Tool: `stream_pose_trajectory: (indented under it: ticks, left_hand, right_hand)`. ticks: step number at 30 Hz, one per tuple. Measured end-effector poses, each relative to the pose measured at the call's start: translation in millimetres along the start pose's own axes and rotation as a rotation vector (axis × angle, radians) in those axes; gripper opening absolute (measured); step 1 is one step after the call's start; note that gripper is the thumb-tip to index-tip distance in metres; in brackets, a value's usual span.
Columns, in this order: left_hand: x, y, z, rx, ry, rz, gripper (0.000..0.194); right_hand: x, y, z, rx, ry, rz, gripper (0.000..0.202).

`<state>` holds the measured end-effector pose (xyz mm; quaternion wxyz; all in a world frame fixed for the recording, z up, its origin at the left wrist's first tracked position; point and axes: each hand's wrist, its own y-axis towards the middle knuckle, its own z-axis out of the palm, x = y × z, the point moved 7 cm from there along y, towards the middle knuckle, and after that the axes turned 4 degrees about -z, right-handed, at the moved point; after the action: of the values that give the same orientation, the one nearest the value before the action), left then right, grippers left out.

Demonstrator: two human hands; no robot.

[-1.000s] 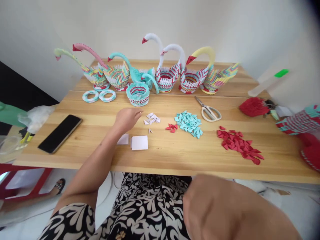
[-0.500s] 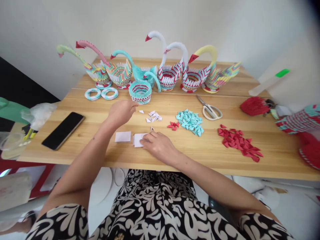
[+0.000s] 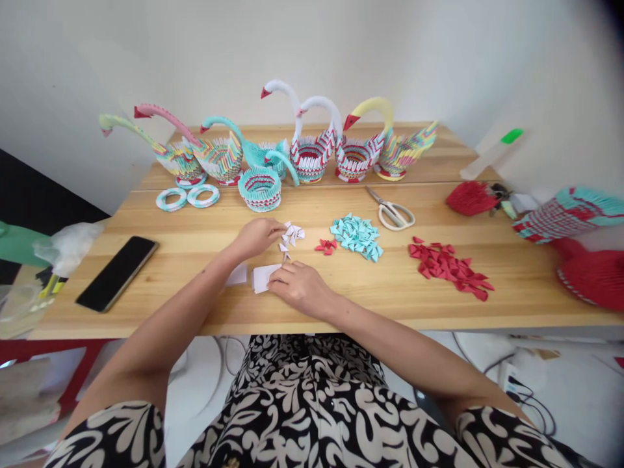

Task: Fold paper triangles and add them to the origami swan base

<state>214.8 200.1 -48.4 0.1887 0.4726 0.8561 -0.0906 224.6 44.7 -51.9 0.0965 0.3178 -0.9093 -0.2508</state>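
My left hand (image 3: 260,236) reaches to the left edge of a small pile of white folded paper triangles (image 3: 293,233). Its fingertips are pressed together against that pile; whether a triangle is between them is hidden. My right hand (image 3: 303,288) rests on the table, its bent fingers gripping the right edge of a small stack of white paper slips (image 3: 262,278). Just above these fingers lies one white folded piece (image 3: 286,255). Another white slip (image 3: 238,275) lies left of the stack, partly covered by my left forearm.
Red triangles (image 3: 325,246), turquoise triangles (image 3: 357,235) and scissors (image 3: 396,214) lie to the right, with a larger red pile (image 3: 451,268) beyond. Paper swans (image 3: 312,156) line the back, behind a turquoise basket (image 3: 260,190) and two rings (image 3: 203,195). A phone (image 3: 117,273) lies left.
My left hand has moved down and right, from beside the turquoise basket to the white triangles. The stray triangle near it is now by the pile. My right hand stays at the slips; the view has shifted.
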Motion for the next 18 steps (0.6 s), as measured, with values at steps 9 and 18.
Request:
stream_pose_trajectory:
  ticks: [9, 18]
  left_hand:
    - [2.3, -0.9, -4.8, -0.045, 0.024, 0.103, 0.046]
    - [-7.8, -0.3, 8.4, 0.024, 0.074, 0.143, 0.055]
  right_hand:
    - [-4.4, 0.1, 2.7, 0.007, 0.098, 0.084, 0.022]
    - [-55.9, -2.9, -53.5, 0.164, 0.196, 0.2, 0.029]
